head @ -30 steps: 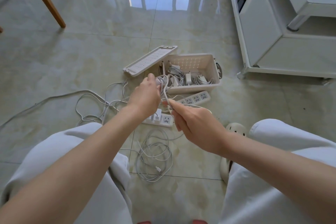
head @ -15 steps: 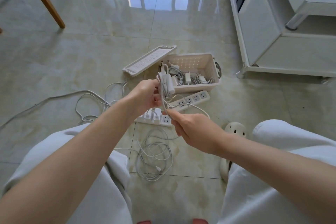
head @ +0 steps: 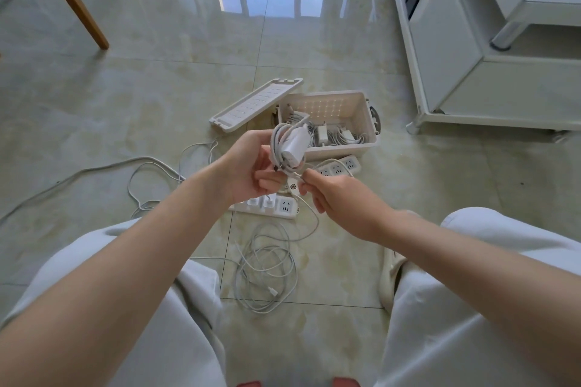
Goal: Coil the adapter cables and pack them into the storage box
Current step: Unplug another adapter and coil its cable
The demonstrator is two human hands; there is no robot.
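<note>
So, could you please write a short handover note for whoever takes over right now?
Left hand holds the white adapter, its cable mostly coiled beside it.
Right hand pinches the cable tail.
Storage box stands open on the floor, lid beside it, several coiled adapters inside.
Left: finish this coil, box it, then coil the loose cable on the floor in front and the one at left.

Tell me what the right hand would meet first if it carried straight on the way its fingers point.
Probably the coiled adapter bundle gripped by the left hand; the right hand, pinching its loose end, points up-left at it from close by. Depth is uncertain.
</note>
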